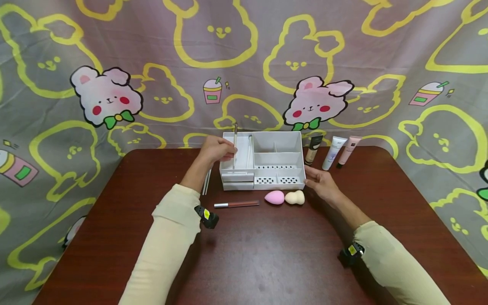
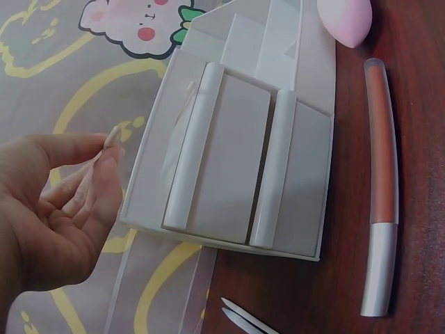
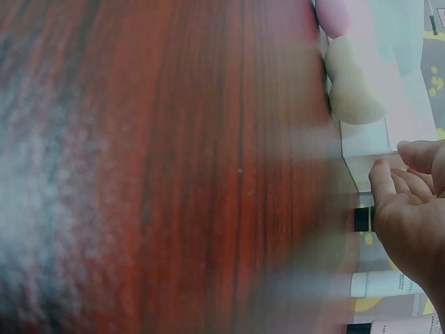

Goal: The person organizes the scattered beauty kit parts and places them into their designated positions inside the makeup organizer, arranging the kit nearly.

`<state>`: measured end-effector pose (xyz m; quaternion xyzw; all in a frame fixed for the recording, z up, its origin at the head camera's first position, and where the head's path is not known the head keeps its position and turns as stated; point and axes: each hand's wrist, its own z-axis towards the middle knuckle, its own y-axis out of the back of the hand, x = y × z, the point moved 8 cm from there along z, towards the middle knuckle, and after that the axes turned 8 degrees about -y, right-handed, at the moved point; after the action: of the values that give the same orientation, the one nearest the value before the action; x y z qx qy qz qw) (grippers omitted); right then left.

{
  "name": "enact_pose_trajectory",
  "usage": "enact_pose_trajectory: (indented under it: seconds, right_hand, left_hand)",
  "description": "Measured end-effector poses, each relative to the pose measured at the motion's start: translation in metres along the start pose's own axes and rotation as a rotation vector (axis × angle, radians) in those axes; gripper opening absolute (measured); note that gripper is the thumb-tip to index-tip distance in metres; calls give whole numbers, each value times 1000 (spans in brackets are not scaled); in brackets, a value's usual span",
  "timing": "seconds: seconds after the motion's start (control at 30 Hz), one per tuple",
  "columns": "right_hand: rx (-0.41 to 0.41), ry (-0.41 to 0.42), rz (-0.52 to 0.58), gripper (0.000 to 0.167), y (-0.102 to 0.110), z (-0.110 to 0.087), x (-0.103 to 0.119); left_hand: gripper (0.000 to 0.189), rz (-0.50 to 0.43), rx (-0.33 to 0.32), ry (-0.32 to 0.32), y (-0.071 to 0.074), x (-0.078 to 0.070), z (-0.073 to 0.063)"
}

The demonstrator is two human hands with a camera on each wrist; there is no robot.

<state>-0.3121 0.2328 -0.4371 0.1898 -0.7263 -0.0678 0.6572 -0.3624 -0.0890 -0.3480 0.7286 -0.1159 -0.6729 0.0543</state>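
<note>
Pale sleeves (image 1: 164, 237) reach in from the lower corners of my head view, and the brown tabletop (image 1: 263, 254) between them gives me room to draw either arm back. Farther up, a silver-ended tube (image 1: 236, 204), a pink sponge (image 1: 274, 198) and a cream sponge (image 1: 295, 197) line the front of the white organizer (image 1: 280, 186) at centre. White sticks (image 1: 207, 182) lie just left of it. My right hand (image 1: 322, 184) touches its right wall, fingers relaxed, with no grip that I can see. My left hand (image 1: 215, 149) pinches a slim brush (image 1: 235, 142) over the upper-left compartment; whether the brush's lower end touches the floor, I cannot tell. I judge the work early: one slim stick (image 1: 249, 151) leans in that compartment, while the pieces around the organizer lie outside. Beyond my right hand, a black tube (image 1: 313, 150), a white tube (image 1: 334, 152) and a pink tube (image 1: 348, 151) stand upright, limiting any swing right. Patterned cloth (image 1: 244, 84) hangs close behind the organizer's back edge, so space there looks tight.
</note>
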Motion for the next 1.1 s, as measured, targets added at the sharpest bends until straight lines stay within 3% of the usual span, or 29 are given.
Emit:
enact_pose_trajectory:
  seconds: [0.27,0.83,1.1]
  right_hand:
    - [-2,-13,-15,55,-1,0,0]
    - [-3,-16,-9,56,-1,0,-1]
    - [0,-11,2,56,-1,1,-2]
  left_hand:
    - [28,22,16,12,-4,0,-1]
    - [24,167,81,-39,-24,-3,7]
    - [23,121,110,10,-32,-2,7]
